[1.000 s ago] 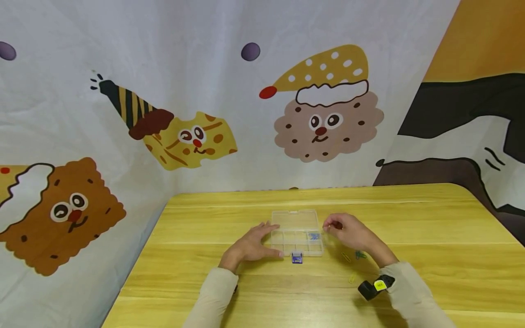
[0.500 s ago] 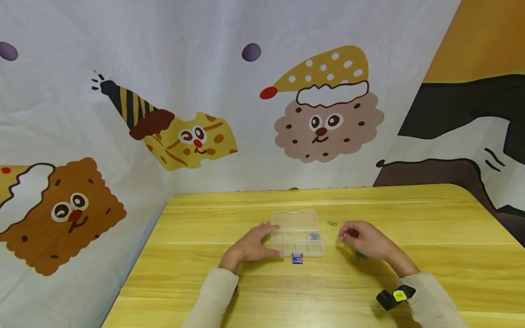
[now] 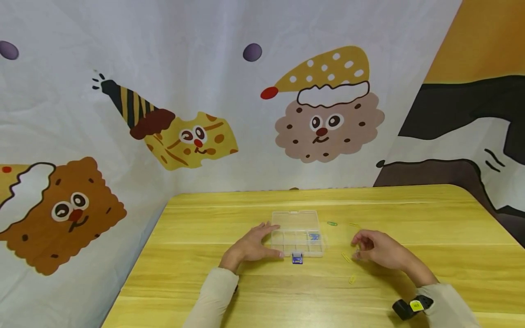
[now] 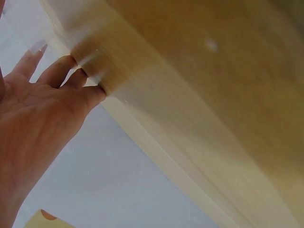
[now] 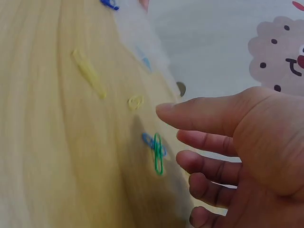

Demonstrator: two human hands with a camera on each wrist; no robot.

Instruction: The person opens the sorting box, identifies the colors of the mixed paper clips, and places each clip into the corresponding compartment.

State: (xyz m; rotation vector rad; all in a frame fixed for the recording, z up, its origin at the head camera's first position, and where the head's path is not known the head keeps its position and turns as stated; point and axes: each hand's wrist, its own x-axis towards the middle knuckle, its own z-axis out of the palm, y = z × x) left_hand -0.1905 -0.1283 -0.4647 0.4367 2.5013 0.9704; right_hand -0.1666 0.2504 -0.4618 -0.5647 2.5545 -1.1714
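A clear plastic compartment box (image 3: 289,248) stands with its lid (image 3: 294,219) raised, blue paper clips (image 3: 314,237) in one right-hand compartment. My left hand (image 3: 251,243) rests spread against the box's left side, thumb by the front corner; the left wrist view shows straight fingers (image 4: 56,72). My right hand (image 3: 379,248) hovers right of the box, fingers loosely bent and apart, holding nothing. In the right wrist view a green paper clip (image 5: 158,161) overlaps a blue paper clip (image 5: 147,138) beneath the fingertips, with yellow paper clips (image 5: 89,73) nearby.
The box's blue latch (image 3: 297,258) juts toward the front. A green paper clip (image 3: 332,223) and a yellow paper clip (image 3: 354,224) lie behind the right hand; another yellow paper clip (image 3: 352,279) lies nearer the front. A printed cloth (image 3: 205,68) hangs behind the wooden table (image 3: 197,214).
My right hand has moved right, away from the box, uncovering a green and a yellow paper clip and covering the blue-green ones in the head view. The left hand has stayed put.
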